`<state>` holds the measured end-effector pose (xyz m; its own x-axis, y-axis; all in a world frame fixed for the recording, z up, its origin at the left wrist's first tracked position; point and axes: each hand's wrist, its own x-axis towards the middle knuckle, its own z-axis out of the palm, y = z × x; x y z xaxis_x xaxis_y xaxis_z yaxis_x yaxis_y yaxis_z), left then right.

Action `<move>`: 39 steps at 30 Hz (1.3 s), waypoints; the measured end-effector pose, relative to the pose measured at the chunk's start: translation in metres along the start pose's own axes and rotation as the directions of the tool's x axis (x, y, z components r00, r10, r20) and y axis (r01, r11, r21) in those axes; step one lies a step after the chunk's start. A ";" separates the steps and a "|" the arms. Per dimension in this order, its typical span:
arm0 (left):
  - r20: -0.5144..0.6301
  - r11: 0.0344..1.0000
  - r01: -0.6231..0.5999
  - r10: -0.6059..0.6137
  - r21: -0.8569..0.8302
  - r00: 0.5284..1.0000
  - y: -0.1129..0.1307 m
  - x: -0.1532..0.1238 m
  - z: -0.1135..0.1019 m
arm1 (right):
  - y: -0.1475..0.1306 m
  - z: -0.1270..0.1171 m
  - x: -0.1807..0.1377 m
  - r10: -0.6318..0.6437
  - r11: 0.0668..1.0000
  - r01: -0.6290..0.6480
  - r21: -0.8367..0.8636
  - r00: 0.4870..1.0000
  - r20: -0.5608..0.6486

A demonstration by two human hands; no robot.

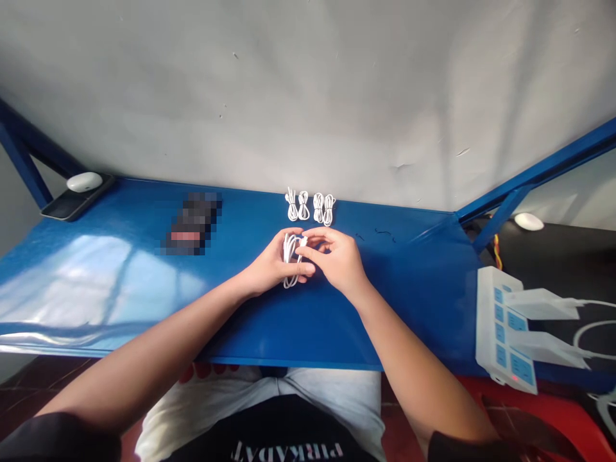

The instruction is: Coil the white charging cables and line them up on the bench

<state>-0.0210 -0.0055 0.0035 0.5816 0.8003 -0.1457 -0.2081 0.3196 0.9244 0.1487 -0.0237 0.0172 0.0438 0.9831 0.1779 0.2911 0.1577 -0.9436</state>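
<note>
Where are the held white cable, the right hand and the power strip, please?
White cable (288, 250): head view, on its coiled loops.
Right hand (341, 258): head view, back of the hand.
Power strip (505, 321): head view, its socket face.

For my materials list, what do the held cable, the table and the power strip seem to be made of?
Cable: probably soft plastic or rubber; smooth white, bending in loops. Table: perhaps painted metal or plastic; glossy blue with bright reflections. Power strip: likely hard plastic; smooth white, straight-edged casing.
</note>
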 end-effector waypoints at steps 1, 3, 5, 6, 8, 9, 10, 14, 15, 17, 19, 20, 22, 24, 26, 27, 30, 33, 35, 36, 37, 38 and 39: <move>0.006 0.998 -0.030 0.030 0.050 1.000 -0.002 0.000 -0.001 | 0.001 0.000 0.000 -0.039 0.998 0.038 -0.048 0.999 -0.005; 0.003 0.985 -0.089 0.089 0.146 0.996 -0.005 0.001 -0.002 | 0.002 0.002 0.000 -0.100 0.991 0.100 -0.085 0.995 0.003; -0.031 0.971 -0.121 0.130 0.204 0.991 -0.007 0.002 -0.003 | 0.001 0.003 -0.002 -0.121 0.990 0.124 -0.073 0.992 0.038; -0.055 0.968 -0.123 0.138 0.219 0.989 -0.007 0.002 -0.003 | 0.001 0.004 -0.002 -0.123 0.990 0.127 -0.066 0.990 0.065; -0.083 0.963 -0.112 0.136 0.247 0.987 -0.007 0.002 -0.003 | 0.000 0.005 -0.004 -0.131 0.988 0.140 -0.070 0.984 0.118; -0.088 0.959 -0.105 0.132 0.265 0.987 -0.006 0.002 -0.004 | 0.000 0.005 -0.005 -0.138 0.986 0.149 -0.073 0.981 0.135; -0.090 0.955 -0.101 0.130 0.279 0.987 -0.005 0.002 -0.003 | 0.000 0.005 -0.006 -0.144 0.985 0.156 -0.074 0.979 0.146; -0.089 0.957 -0.130 0.158 0.260 0.983 -0.003 0.000 -0.003 | 0.001 0.008 -0.009 -0.142 0.984 0.157 -0.082 0.976 0.162; -0.082 0.955 -0.143 0.170 0.260 0.982 -0.003 -0.001 -0.003 | 0.001 0.009 -0.009 -0.147 0.982 0.163 -0.091 0.976 0.164; -0.068 0.943 -0.160 0.187 0.293 0.980 -0.003 -0.001 -0.002 | 0.001 0.011 -0.010 -0.159 0.979 0.177 -0.103 0.975 0.158; -0.063 0.923 -0.161 0.195 0.351 0.979 -0.004 -0.001 -0.002 | 0.000 0.013 -0.010 -0.168 0.979 0.181 -0.097 0.977 0.130; -0.065 0.912 -0.158 0.197 0.378 0.978 -0.004 -0.001 -0.002 | -0.001 0.013 -0.010 -0.175 0.978 0.186 -0.092 0.978 0.112; -0.068 0.895 -0.154 0.200 0.419 0.977 -0.006 0.000 -0.002 | -0.001 0.014 -0.010 -0.206 0.972 0.215 -0.095 0.974 0.095; -0.060 0.890 -0.145 0.189 0.432 0.980 -0.007 0.001 -0.002 | 0.000 0.013 -0.009 -0.245 0.959 0.258 -0.119 0.963 0.117; -0.053 0.903 -0.130 0.166 0.409 0.985 -0.008 0.001 -0.003 | 0.001 0.012 -0.008 -0.237 0.959 0.255 -0.123 0.961 0.145; -0.051 0.915 -0.118 0.148 0.387 0.988 -0.008 0.001 -0.003 | 0.001 0.011 -0.008 -0.213 0.967 0.230 -0.108 0.966 0.148; -0.047 0.948 -0.050 0.068 0.314 0.997 -0.004 0.002 -0.002 | 0.002 0.007 -0.008 -0.116 0.992 0.121 -0.026 0.983 0.145; -0.032 0.957 0.019 -0.010 0.288 0.999 0.001 0.002 0.000 | 0.001 0.006 -0.008 -0.062 0.998 0.061 0.015 0.987 0.145; -0.019 0.954 0.027 -0.022 0.299 1.000 0.004 0.002 0.002 | 0.000 0.005 -0.008 -0.069 0.997 0.067 0.025 0.990 0.125; -0.018 0.950 0.023 -0.018 0.310 1.000 0.005 0.002 0.002 | 0.000 0.006 -0.008 -0.085 0.996 0.082 0.028 0.990 0.110; -0.019 0.945 0.021 -0.016 0.327 1.000 0.006 0.002 0.002 | 0.001 0.006 -0.008 -0.103 0.994 0.100 0.031 0.990 0.095; -0.019 0.937 0.024 -0.018 0.349 1.000 0.007 0.002 0.002 | 0.001 0.006 -0.008 -0.119 0.992 0.117 0.036 0.990 0.081; -0.017 0.927 0.032 -0.027 0.374 0.999 0.007 0.002 0.002 | 0.002 0.006 -0.008 -0.131 0.991 0.128 0.043 0.989 0.069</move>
<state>-0.0197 -0.0028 0.0109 0.5733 0.8000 -0.1769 0.1200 0.1316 0.9840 0.1431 -0.0309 0.0124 -0.0607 0.9580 0.2803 0.2532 0.2864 -0.9240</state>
